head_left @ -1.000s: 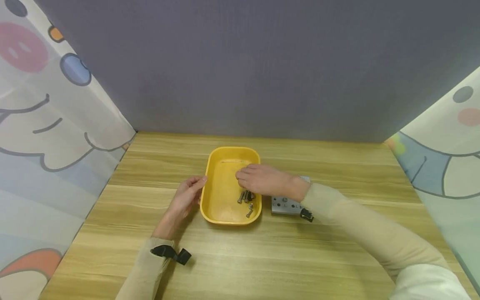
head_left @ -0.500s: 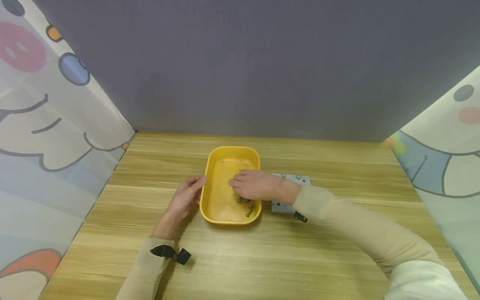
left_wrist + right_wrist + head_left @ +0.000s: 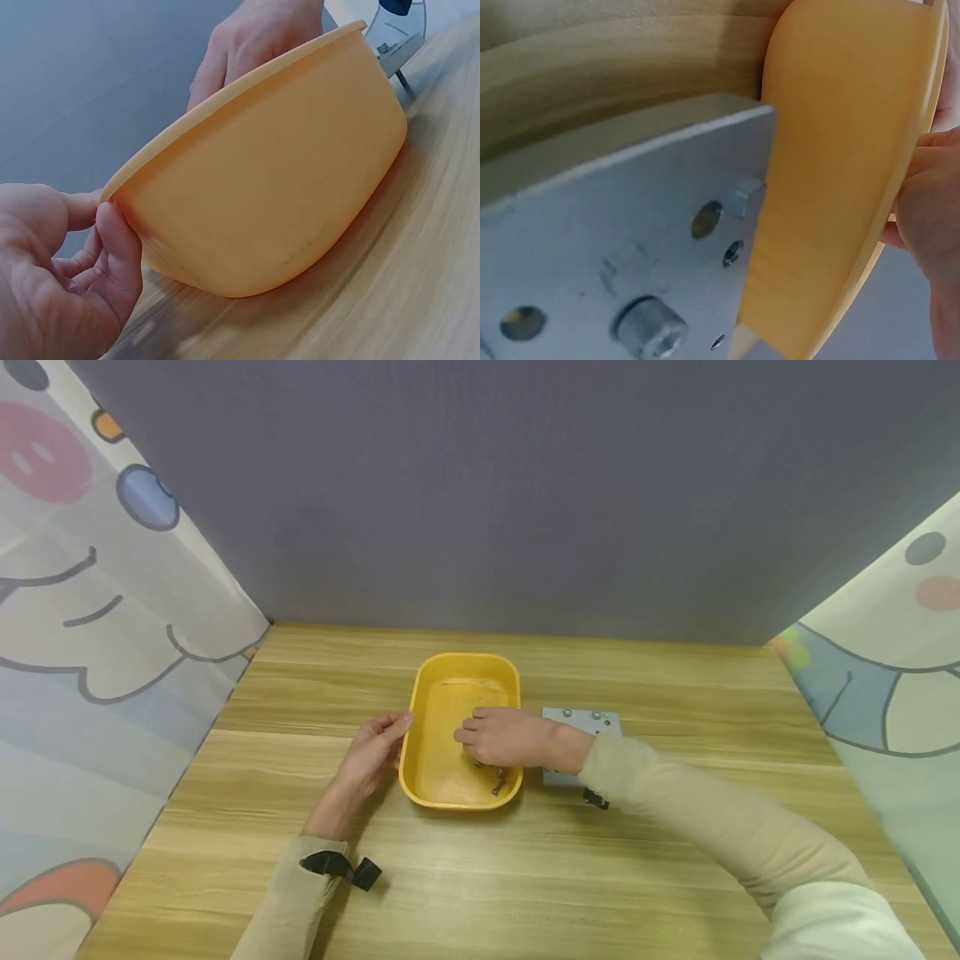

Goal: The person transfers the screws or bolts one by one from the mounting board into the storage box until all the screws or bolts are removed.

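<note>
My left hand (image 3: 369,755) pinches the left rim of a yellow plastic tray (image 3: 442,805) between thumb and fingers. The left wrist view shows this pinch on the rim of the tray (image 3: 262,172) from outside. Over the right rim reaches my right hand (image 3: 504,737), bent downward inside the tray above a small pile of socket-head screws. Its fingertips are hidden, so whether they hold a screw does not show. One loose screw (image 3: 498,787) lies near the tray's front right corner. Most other screws are covered by the hand.
Right of the tray, under my right forearm, sits a grey metal plate (image 3: 581,719) with holes and several screws in it. In the right wrist view a screw (image 3: 652,330) stands up from it. A grey panel (image 3: 510,510) rises behind the wooden table (image 3: 465,885).
My right hand has moved slightly left and toward the front of the tray, now covering the screw pile and uncovering more of the metal plate. The left hand and tray stay put.
</note>
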### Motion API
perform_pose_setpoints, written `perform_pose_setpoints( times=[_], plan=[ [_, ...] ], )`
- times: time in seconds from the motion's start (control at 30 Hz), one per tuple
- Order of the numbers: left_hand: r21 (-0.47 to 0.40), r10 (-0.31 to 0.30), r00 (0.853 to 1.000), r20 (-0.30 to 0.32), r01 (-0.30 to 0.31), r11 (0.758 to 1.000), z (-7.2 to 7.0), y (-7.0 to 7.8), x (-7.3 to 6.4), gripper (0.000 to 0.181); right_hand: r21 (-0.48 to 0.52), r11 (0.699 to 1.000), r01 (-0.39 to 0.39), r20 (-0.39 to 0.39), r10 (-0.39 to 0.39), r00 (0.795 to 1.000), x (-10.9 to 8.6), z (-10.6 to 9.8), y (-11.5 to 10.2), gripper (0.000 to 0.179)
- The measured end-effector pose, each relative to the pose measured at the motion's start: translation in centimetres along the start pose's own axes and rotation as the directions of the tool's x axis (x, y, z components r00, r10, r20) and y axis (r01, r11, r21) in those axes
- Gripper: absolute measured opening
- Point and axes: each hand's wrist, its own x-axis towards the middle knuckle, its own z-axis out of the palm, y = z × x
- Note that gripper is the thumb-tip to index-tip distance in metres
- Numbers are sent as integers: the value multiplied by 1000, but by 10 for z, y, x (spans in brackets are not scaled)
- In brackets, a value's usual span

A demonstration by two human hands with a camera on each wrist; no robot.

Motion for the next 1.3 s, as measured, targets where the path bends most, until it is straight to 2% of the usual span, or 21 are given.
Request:
perform_pose_setpoints(
  times=[0.27, 0.6, 0.77, 0.87, 1.0, 1.3],
  plan=[
    [-9, -6, 1000, -2, 6, 1000, 1, 1, 1, 40, 34, 999, -24, -14, 24, 1000, -3, 1, -1, 15],
    [-14, -10, 1000, -2, 10, 1000, -1, 1, 4, 42, 89, 993, -82, 8, 82, 997, -11, -2, 5, 27],
    [-9, 2, 1000, -6, -2, 1000, -2, 3, 2, 39, 162, 979, -128, -45, 136, 990, -17, 0, 10, 17],
    [31, 15, 1000, -9, -14, 999, -5, 6, 1, 38, 234, 961, -149, -113, 179, 977, -22, 1, 13, 18],
    [99, 30, 999, -40, -26, 995, -8, 9, 0, 39, 325, 928, -184, -182, 252, 950, -32, 1, 15, 15],
    [190, 90, 993, -75, -74, 979, -19, 21, -4, 48, 451, 832, -322, -179, 437, 881, -57, 6, 14, 23]
  ],
)
